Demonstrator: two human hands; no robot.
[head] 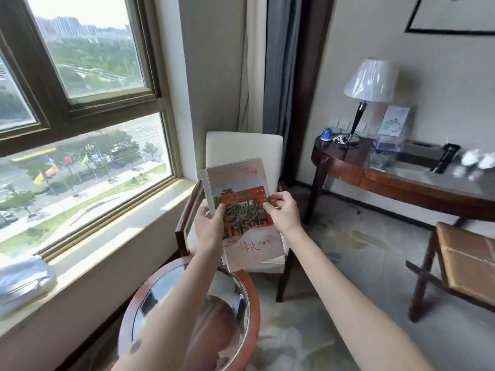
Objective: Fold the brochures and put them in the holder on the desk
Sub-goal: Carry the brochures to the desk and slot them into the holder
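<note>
Glossy paper brochures [237, 180], a thin stack with a red gate on the cover, are held upright in the air over a white chair [241, 145]. The left hand [209, 223] grips the stack's left edge, thumb on the cover; the right hand [281, 212] pinches the right edge between thumb and fingers [278, 200]. No fresh fold shows, so the folding looks barely begun. The clear holder [385, 151] stands well apart on the bench [401, 183], with one pale sheet in it (possibly a leaflet). Folding and placing both seem left to do.

Glossy paper brochures [241, 210] — round table [187, 303] (polished wood, glass).
</note>
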